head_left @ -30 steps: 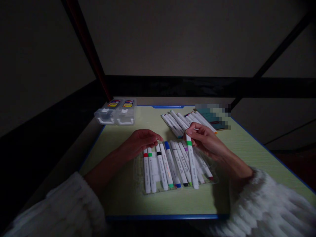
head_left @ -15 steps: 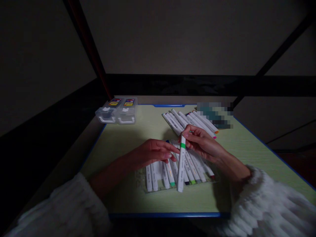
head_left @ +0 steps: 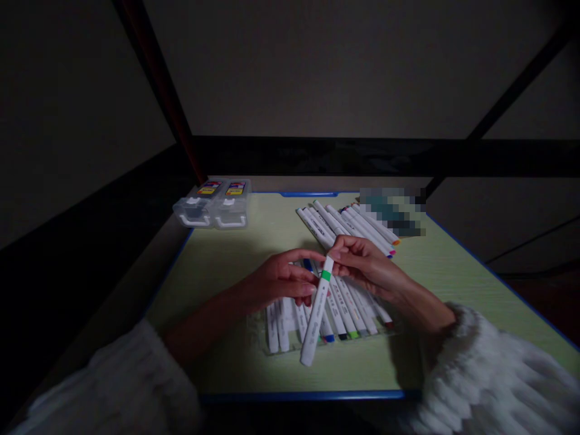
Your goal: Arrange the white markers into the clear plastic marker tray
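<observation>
My right hand [head_left: 365,266] pinches the top end of a white marker with a green band [head_left: 316,314], which hangs slanted down to the left over a clear tray [head_left: 258,329] of several white markers [head_left: 344,302]. My left hand [head_left: 283,281] hovers over the left part of that tray, fingers curled, fingertips close to the held marker near its green band. I cannot tell whether they touch it.
A second row of white markers [head_left: 348,223] lies at the back right of the light green table [head_left: 217,266] with blue edging. Two clear plastic cases [head_left: 215,208] sit at the back left corner. A dark metal frame runs behind the table.
My right hand lifted the green-banded marker from the tray and swung its lower end leftward. My left hand moved right, over the tray, toward the marker.
</observation>
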The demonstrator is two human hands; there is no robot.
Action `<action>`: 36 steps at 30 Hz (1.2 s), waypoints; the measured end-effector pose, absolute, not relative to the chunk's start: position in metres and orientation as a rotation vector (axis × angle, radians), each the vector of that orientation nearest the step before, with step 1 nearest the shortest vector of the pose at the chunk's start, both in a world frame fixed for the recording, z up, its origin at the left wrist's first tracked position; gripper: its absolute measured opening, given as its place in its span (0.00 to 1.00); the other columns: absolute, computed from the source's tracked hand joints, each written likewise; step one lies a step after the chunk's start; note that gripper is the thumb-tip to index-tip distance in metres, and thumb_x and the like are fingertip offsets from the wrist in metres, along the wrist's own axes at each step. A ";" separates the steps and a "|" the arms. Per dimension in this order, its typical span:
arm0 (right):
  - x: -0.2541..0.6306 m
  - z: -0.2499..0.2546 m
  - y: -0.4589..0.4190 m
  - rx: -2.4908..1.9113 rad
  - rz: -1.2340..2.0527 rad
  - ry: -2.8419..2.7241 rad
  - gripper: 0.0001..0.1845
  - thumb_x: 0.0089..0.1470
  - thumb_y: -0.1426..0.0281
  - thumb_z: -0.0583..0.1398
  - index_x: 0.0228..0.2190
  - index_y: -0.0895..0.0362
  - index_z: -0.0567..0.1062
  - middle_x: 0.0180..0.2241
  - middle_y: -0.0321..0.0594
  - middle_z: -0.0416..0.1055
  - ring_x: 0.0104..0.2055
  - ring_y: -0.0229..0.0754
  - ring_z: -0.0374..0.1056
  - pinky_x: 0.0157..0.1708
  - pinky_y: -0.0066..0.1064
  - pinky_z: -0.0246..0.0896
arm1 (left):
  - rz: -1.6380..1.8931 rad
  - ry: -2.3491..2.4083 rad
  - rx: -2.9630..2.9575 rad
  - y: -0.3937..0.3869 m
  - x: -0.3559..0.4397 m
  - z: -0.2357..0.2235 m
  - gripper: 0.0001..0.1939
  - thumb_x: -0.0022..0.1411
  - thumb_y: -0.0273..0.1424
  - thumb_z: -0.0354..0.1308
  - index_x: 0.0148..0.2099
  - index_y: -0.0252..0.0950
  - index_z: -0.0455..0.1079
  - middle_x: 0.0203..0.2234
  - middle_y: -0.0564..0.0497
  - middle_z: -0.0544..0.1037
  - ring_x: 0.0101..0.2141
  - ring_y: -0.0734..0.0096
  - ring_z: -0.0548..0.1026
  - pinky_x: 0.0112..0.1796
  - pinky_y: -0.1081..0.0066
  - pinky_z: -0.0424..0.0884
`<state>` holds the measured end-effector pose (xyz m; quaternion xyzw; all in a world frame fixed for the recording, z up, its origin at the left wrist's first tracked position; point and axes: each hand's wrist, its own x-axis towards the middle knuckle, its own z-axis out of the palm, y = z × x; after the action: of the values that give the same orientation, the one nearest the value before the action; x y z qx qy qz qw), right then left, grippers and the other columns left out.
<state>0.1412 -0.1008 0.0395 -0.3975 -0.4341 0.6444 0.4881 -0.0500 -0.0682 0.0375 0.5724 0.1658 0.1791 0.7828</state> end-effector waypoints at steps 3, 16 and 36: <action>0.139 0.040 -0.102 -0.976 1.535 -1.119 0.08 0.39 0.69 0.66 0.20 0.59 0.72 0.18 0.32 0.71 0.20 0.28 0.67 0.20 0.15 0.62 | 0.449 0.434 1.275 -0.070 -0.048 0.037 0.19 0.48 0.29 0.60 0.43 0.34 0.60 0.23 0.53 0.74 0.19 0.80 0.67 0.22 0.78 0.60; 0.135 0.043 -0.106 -0.972 1.495 -1.291 0.07 0.41 0.68 0.65 0.22 0.58 0.74 0.18 0.33 0.71 0.20 0.29 0.66 0.21 0.20 0.61 | 0.431 0.482 1.301 -0.073 -0.046 0.040 0.16 0.48 0.28 0.58 0.39 0.36 0.57 0.18 0.57 0.71 0.15 0.81 0.66 0.18 0.80 0.60; 0.146 0.019 -0.086 -1.080 1.262 -0.857 0.13 0.33 0.65 0.68 0.19 0.59 0.72 0.19 0.34 0.70 0.18 0.27 0.61 0.17 0.16 0.58 | 0.630 0.701 1.410 -0.033 -0.071 0.036 0.18 0.47 0.28 0.57 0.42 0.35 0.60 0.15 0.59 0.70 0.16 0.81 0.67 0.20 0.79 0.61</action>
<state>0.1462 -0.0862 0.0189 -0.4647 -0.3687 0.5431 0.5943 -0.0706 -0.0335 0.0359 0.6234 0.3099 0.2784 0.6617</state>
